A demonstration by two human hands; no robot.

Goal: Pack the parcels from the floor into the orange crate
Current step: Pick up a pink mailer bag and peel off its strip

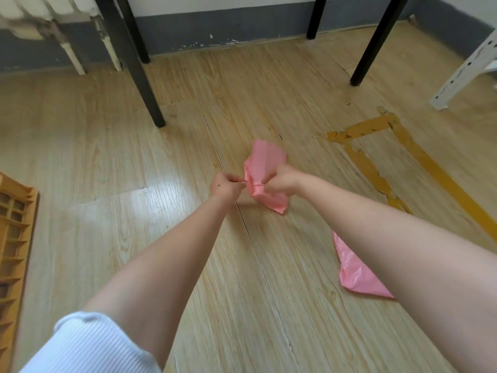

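Pink parcel [265, 157] is held well to the right of the orange crate [16, 238], long side pointing away from the person, pinched by the left hand [226, 185], the one nearer the crate, and squeezed by the right hand [282, 180].

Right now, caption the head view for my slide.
Left hand and right hand hold a pink parcel; a second pink parcel lies on the floor, orange crate at left edge.
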